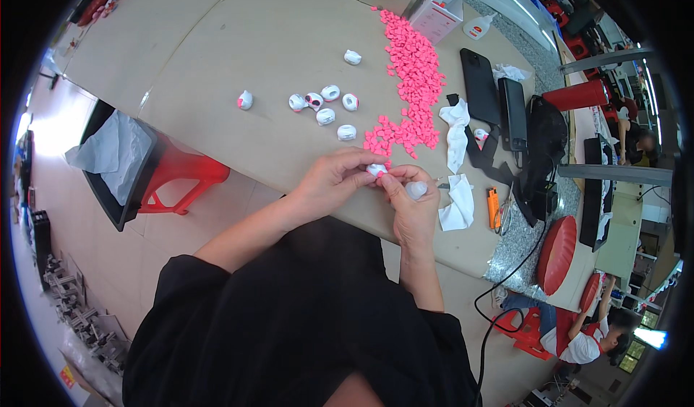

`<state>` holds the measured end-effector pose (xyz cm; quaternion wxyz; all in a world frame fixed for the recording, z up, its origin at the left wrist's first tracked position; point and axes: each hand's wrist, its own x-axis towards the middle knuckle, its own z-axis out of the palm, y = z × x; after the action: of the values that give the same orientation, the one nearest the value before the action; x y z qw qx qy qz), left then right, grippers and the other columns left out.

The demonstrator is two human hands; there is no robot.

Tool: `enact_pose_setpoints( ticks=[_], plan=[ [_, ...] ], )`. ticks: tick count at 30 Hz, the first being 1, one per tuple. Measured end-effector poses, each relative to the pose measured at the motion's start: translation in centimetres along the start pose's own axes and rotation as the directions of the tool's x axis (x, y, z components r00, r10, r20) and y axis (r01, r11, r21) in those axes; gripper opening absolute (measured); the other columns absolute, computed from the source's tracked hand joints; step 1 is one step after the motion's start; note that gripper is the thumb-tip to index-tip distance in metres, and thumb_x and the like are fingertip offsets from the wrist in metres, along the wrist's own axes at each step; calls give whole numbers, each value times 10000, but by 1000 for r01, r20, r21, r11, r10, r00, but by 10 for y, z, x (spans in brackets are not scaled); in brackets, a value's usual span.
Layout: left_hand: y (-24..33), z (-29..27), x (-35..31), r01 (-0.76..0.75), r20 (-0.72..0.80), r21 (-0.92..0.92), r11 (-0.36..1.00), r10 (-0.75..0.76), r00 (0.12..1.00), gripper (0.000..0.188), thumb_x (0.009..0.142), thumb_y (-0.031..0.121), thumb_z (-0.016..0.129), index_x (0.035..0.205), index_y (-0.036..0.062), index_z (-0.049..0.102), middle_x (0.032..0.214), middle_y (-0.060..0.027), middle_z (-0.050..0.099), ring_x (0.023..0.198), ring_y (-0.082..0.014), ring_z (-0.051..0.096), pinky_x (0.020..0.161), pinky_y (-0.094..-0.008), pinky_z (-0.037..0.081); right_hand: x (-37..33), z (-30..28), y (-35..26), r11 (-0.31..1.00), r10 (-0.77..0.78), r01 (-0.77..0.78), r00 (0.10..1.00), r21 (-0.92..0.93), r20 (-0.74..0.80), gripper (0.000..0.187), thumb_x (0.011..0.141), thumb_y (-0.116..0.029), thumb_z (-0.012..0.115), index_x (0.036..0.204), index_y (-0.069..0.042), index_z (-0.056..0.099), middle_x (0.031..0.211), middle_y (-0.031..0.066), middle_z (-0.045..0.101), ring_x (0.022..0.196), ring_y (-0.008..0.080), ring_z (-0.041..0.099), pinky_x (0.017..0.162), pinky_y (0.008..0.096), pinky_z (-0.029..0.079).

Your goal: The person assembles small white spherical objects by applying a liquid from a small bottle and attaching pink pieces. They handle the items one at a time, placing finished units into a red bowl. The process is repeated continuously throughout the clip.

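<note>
Both my hands meet at the table's near edge, below a spread of small pink pieces (pixel 416 74). Between the fingertips of my left hand (pixel 325 184) is a small white rounded part (pixel 376 169) with pink on its lower side. My right hand (pixel 413 208) pinches at the pink side of that same part. A translucent white object (pixel 416 189), perhaps a small bottle, is tucked in the right hand's curled fingers; they partly hide it. Several similar white-and-pink parts (pixel 326 116) lie on the table beyond my left hand.
Right of the pink pieces lie crumpled white tissues (pixel 456 136), a black phone (pixel 478 85), a black power bank (pixel 512 110) and an orange-handled tool (pixel 494 208). A box (pixel 437 13) and a white bottle (pixel 478 26) stand behind. A lined black bin (pixel 119 157) sits left; a person (pixel 585 342) sits far right.
</note>
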<state>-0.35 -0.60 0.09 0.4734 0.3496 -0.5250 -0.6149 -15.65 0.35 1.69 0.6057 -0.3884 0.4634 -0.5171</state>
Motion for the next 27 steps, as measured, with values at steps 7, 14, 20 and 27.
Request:
enact_pose_setpoints(
  ticks=[7, 14, 20, 27],
  plan=[
    [1, -4, 0, 52, 42, -16, 999, -51, 998, 257, 858, -42, 482, 1109, -32, 535, 1048, -99, 521, 919, -160, 582, 805, -265, 493, 2, 0, 1, 997, 16, -18, 999, -69, -35, 130, 771, -1, 645, 880, 25, 579, 770, 80, 629, 679, 97, 596, 602, 190, 456],
    [-5, -5, -1, 80, 5, -80, 994, -79, 997, 235, 871, -10, 486, 1099, -36, 539, 1053, -97, 554, 898, -136, 578, 795, -258, 490, 3, 7, 8, 973, -56, 27, 991, -228, -123, 148, 763, -51, 679, 864, 26, 603, 710, 48, 614, 542, 50, 507, 461, 160, 383],
    [1, -1, -1, 156, -46, -168, 973, -166, 985, 227, 867, 17, 511, 1084, -39, 548, 973, -82, 601, 859, -119, 585, 771, -239, 489, 0, 5, 13, 947, -171, 148, 984, -286, -57, 116, 766, -11, 657, 873, 22, 627, 756, 41, 603, 663, 68, 543, 572, 183, 424],
    [-1, 0, 0, 176, -75, -200, 964, -194, 978, 227, 852, -5, 518, 1073, -37, 559, 953, -78, 610, 828, -99, 587, 750, -227, 492, 1, 2, 22, 837, -378, 358, 925, -414, 37, 132, 717, 67, 622, 840, 18, 617, 764, 77, 592, 685, 118, 564, 607, 230, 448]
  ],
)
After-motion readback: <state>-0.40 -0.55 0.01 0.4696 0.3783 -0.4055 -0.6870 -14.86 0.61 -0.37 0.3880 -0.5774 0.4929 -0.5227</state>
